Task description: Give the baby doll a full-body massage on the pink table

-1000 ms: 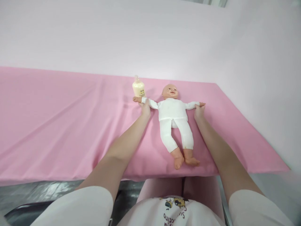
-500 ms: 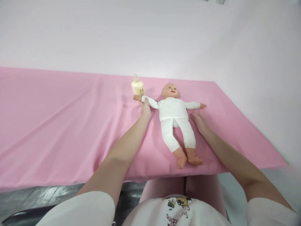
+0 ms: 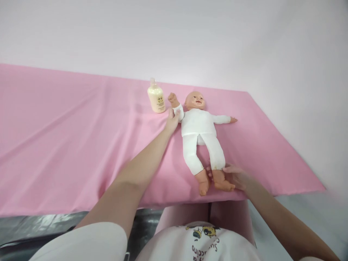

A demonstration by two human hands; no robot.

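Item: plastic baby doll in white cloth suit (image 3: 199, 136), supine on the pink-covered surface (image 3: 67, 145); your left hand (image 3: 173, 121) now pinches its raised arm, your right hand (image 3: 236, 177) has dropped, fingers closing round its foot.

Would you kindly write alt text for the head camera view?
A baby doll in white lies face up on a pink sheet; the left hand lifts its arm, the right hand touches its foot. A cream bottle stands beside it.
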